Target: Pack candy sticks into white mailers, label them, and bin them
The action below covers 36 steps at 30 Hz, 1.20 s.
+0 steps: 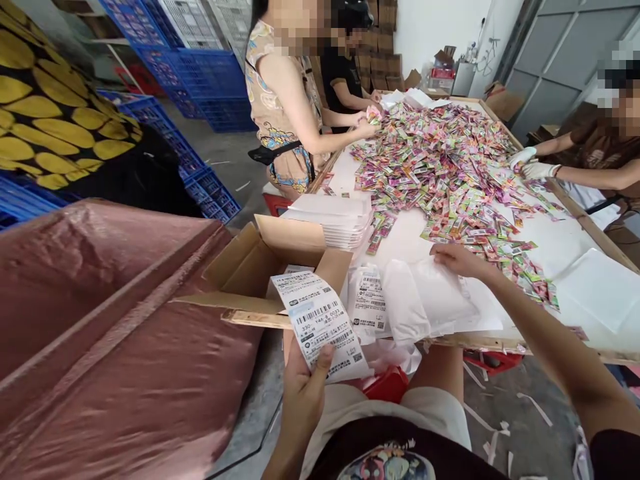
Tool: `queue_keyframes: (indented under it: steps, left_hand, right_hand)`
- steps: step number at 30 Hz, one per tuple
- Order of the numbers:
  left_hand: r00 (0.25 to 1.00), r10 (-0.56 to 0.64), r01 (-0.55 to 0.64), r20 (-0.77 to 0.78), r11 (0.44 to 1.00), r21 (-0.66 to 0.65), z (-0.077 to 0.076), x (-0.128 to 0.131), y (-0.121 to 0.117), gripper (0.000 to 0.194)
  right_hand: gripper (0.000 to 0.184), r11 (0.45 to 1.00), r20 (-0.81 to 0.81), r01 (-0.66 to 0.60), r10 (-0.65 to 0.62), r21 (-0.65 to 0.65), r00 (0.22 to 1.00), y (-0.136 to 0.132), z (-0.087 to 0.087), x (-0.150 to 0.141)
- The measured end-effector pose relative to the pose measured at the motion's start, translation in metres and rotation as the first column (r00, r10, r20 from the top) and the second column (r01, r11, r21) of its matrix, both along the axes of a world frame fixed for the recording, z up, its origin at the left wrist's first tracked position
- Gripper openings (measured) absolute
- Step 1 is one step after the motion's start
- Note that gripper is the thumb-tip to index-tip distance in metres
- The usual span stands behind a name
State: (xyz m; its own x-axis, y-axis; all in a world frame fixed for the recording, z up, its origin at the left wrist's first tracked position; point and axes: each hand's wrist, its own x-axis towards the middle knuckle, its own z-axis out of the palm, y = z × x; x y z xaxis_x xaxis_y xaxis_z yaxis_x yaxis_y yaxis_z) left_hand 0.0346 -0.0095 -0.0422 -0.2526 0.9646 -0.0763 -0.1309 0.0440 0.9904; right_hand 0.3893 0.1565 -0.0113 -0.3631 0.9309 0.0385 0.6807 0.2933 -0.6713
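Note:
My left hand [306, 383] is closed on a strip of printed shipping labels [320, 327], its thumb pressed over the lower part. The strip curves up across the front of an open cardboard box [233, 267]. At the table's near side, my right hand [457, 260] has its fingers closed at the upper edge of a white mailing bag [440, 297]. Left of that bag lies another white bag bearing a shipping label [370, 300]. A stack of white mailing bags [335, 217] stands behind the box.
A large heap of colourful small packets [440, 167] covers much of the wood-edged table [575, 233]. Several people work around it, one in white gloves [540, 170]. A big reddish-brown sack [125, 347] stands at left, with blue crates [215, 87] behind. Paper strips litter the floor.

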Motion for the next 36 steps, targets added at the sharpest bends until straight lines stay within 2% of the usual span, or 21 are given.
queue_keyframes:
  steps: [3,5,6,7,9,11,12,14,15,17,19,21,23,25,26,28,30,31,32,34,36]
  left_hand:
    - [1.000,-0.016,0.015,0.027,0.999,0.038,0.007,0.000,-0.001,0.060]
    - [0.996,-0.078,0.076,0.046,0.997,0.032,0.009,-0.001,-0.001,0.051]
    - [0.990,-0.130,0.130,0.047,0.991,0.017,0.008,-0.001,-0.001,0.045]
    - [0.981,-0.187,0.187,0.040,0.982,0.000,0.007,-0.002,-0.001,0.039]
    - [0.954,-0.298,0.298,0.007,0.954,-0.023,0.005,0.000,0.000,0.028]
    - [0.924,-0.381,0.380,-0.025,0.925,-0.028,0.003,0.001,0.001,0.022]
    - [0.913,-0.407,0.406,-0.028,0.913,-0.032,0.002,0.002,0.002,0.021]
    - [0.907,-0.421,0.421,0.026,0.907,-0.025,0.004,0.003,0.003,0.023]
    - [0.908,-0.408,0.411,0.092,0.912,-0.014,0.007,0.002,0.003,0.029]
    - [0.900,-0.332,0.350,0.281,0.937,-0.013,0.014,0.002,0.003,0.045]
    - [0.869,-0.198,0.266,0.454,0.960,-0.091,0.022,0.002,0.004,0.054]
    - [0.846,-0.051,0.192,0.530,0.958,-0.214,0.029,0.004,0.007,0.054]
    - [0.847,0.052,0.121,0.529,0.950,-0.287,0.034,0.006,0.012,0.049]
    - [0.848,0.135,0.018,0.513,0.959,-0.283,0.034,0.007,0.017,0.043]
    - [0.845,0.172,-0.038,0.506,0.964,-0.263,0.033,0.005,0.020,0.040]
    - [0.837,0.247,-0.150,0.488,0.962,-0.230,0.029,0.001,0.025,0.035]
    - [0.829,0.326,-0.244,0.454,0.942,-0.231,0.025,-0.004,0.027,0.031]
    - [0.832,0.353,-0.266,0.429,0.931,-0.250,0.023,-0.007,0.027,0.029]
    - [0.841,0.364,-0.267,0.401,0.923,-0.277,0.019,-0.011,0.026,0.027]
    - [0.882,0.323,-0.196,0.344,0.914,-0.355,0.011,-0.018,0.023,0.021]
    - [0.930,0.236,-0.102,0.283,0.903,-0.418,-0.002,-0.027,0.018,0.021]
  right_hand:
    - [0.013,0.990,0.191,0.134,-0.140,0.046,0.972,-0.002,-0.009,-0.009]
    - [0.012,0.954,0.202,0.220,-0.261,0.203,0.944,-0.011,-0.002,-0.020]
    - [0.013,0.936,0.153,0.224,-0.272,0.272,0.950,-0.019,0.004,-0.029]
    - [0.019,0.933,0.077,0.192,-0.225,0.304,0.971,-0.030,0.012,-0.041]
    - [0.039,0.970,-0.103,0.013,0.012,0.245,0.995,-0.058,0.027,-0.073]
    - [0.050,0.965,-0.247,-0.215,0.248,0.152,0.937,-0.085,0.035,-0.107]
    - [0.045,0.952,-0.286,-0.270,0.302,0.146,0.910,-0.096,0.035,-0.122]
    - [0.023,0.946,-0.312,-0.236,0.298,0.223,0.902,-0.111,0.031,-0.144]
    - [0.015,0.937,-0.312,-0.192,0.283,0.290,0.907,-0.114,0.026,-0.151]
    - [0.011,0.888,-0.281,-0.169,0.308,0.428,0.909,-0.118,0.014,-0.160]
    - [0.014,0.809,-0.186,-0.252,0.402,0.531,0.897,-0.122,0.005,-0.167]
    - [0.016,0.751,-0.095,-0.317,0.448,0.579,0.889,-0.129,0.004,-0.170]
    - [0.017,0.763,-0.100,-0.309,0.437,0.568,0.894,-0.137,0.015,-0.166]
    - [0.014,0.819,-0.229,-0.263,0.424,0.511,0.876,-0.140,0.037,-0.152]
    - [0.013,0.850,-0.330,-0.207,0.397,0.485,0.857,-0.138,0.049,-0.140]
    - [0.010,0.886,-0.550,0.023,0.268,0.464,0.791,-0.123,0.067,-0.113]
    - [0.011,0.858,-0.672,0.298,0.072,0.419,0.737,-0.097,0.069,-0.088]
    - [0.014,0.840,-0.659,0.373,-0.025,0.394,0.752,-0.082,0.062,-0.079]
    - [0.019,0.844,-0.580,0.387,-0.115,0.371,0.806,-0.068,0.051,-0.072]
    - [0.024,0.870,-0.286,0.348,-0.255,0.349,0.924,-0.047,0.022,-0.067]
    - [0.024,0.859,-0.014,0.321,-0.344,0.400,0.939,-0.042,-0.006,-0.067]
